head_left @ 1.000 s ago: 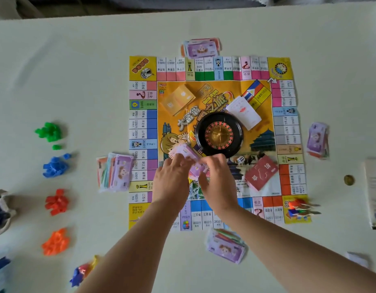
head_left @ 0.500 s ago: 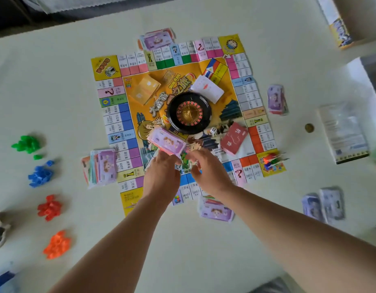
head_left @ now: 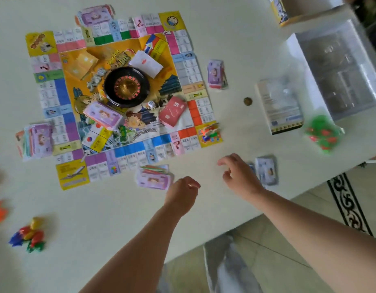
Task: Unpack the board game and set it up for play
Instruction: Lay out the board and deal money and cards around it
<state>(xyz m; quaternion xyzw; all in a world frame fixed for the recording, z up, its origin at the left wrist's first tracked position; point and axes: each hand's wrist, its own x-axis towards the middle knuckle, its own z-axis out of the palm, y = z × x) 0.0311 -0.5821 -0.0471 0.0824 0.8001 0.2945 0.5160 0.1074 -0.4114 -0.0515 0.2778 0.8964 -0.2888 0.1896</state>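
Pale bench (head_left: 235, 49) carries the unfolded game board (head_left: 62, 92), with the roulette wheel (head_left: 126, 86) at its middle. Your likely next pickup, the wrapped card pack (head_left: 266, 171), sits near the bench edge just right of your right hand (head_left: 241, 176), its long axis running away from you. Your left hand (head_left: 181, 195) is farther off. Both hands' fingers are loosely curled and hold nothing.

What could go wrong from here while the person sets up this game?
1. The small card stack lies near the edge of the table, beside the right hand; a careless sweep might push it to the floor.
2. The bag of green and red pieces also sits not far from that edge and could slip off.
3. The left hand hovers by a money pile; a nudge might scatter the loose notes.
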